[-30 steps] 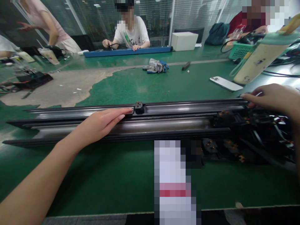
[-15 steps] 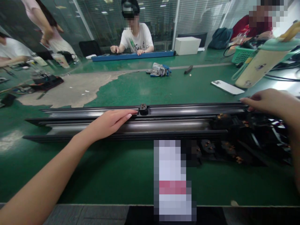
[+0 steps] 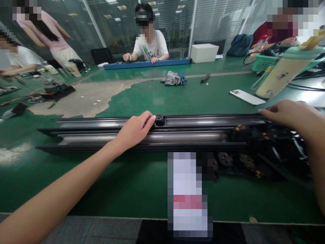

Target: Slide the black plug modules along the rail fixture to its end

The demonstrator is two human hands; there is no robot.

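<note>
Two long dark metal channel rails lie side by side across the table. In the far rail (image 3: 213, 121) sits a small black socket module (image 3: 159, 119) with slots on top. My left hand (image 3: 135, 130) reaches over the near rail (image 3: 188, 137), its fingers bent and closed at the left side of the module, the thumb against it; the fingertips are partly hidden. At the far rail's right end, my right hand (image 3: 286, 113) is closed around the edge, its lower fingers hidden. Several black socket modules with copper parts (image 3: 224, 159) are heaped by the rails' right end.
Beyond the rails are a white phone (image 3: 246, 97), a tumbler (image 3: 281, 73), a green basket (image 3: 264, 62) and work gloves (image 3: 174, 78). A person across the table works at a blue rail (image 3: 149, 63). Bare patched tabletop (image 3: 83, 96) shows at left; other people sit and stand further off.
My left hand's fingers, stretched out flat before, have bent in and risen against the socket module. My right hand stays at the rail's end. The view has shifted slightly.
</note>
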